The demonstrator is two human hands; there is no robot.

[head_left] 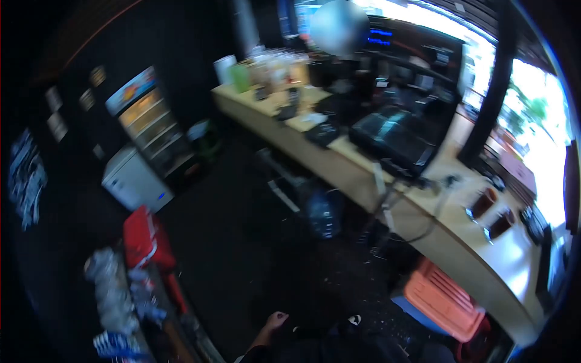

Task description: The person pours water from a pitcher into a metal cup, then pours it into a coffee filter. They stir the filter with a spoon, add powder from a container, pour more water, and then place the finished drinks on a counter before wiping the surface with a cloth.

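Observation:
My left hand (pixel 277 319) hangs low at the bottom of the head view, over the dark floor (pixel 236 254). Motion blur smears its fingers, so I cannot tell whether they are curled or apart. No object shows against it. A shoe (pixel 354 319) pokes out below my dark clothing, just right of the hand. My right hand is out of view. Left of the hand stands a low bench or shelf loaded with plastic-wrapped goods (pixel 115 296) and a red cooler box (pixel 145 236).
A long wooden counter (pixel 315 151) runs diagonally, carrying a black machine (pixel 396 136), cups (pixel 278 66) and two brown containers (pixel 500 224). Under it sit a water jug (pixel 321 215) and an orange-lidded bin (pixel 445 299). A white chest freezer (pixel 134 178) and glass-door fridge (pixel 151 124) stand far left.

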